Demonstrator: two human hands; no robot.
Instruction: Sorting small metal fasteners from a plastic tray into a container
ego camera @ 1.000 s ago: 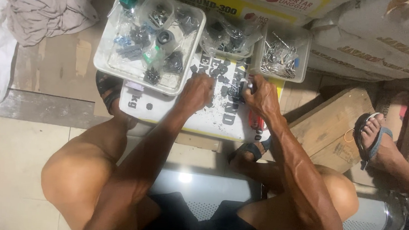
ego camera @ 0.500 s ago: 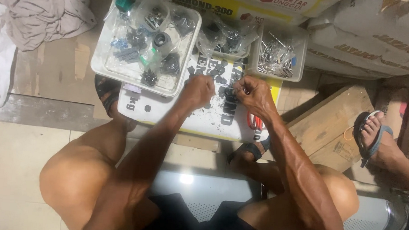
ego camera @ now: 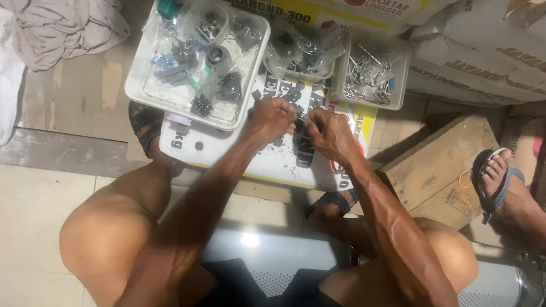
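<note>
1. Small dark part (ego camera: 298,125) — it sits between the two hands, above the flat white printed sack (ego camera: 223,145) that serves as a work surface; its shape is too small to tell.
2. The sack is smooth, strewn with little black pieces (ego camera: 289,97) and dark crumbs.
3. Large white square plastic tray (ego camera: 140,69), at the sack's upper left corner: clear bags of dark metal fittings, a grey round ring, green and blue bits.
4. Small clear rectangular plastic tub (ego camera: 404,76) to the right holds shiny silver pins.
5. Between them, crinkled clear plastic bags (ego camera: 305,48) of black parts in a low tub.
6. Left hand (ego camera: 270,118): fingers curled tight, tips pinched at the dark part.
7. Right hand (ego camera: 328,133): fingers bent inward, tips meeting the left hand's at that part — which hand truly grips it, I cannot tell.
</note>
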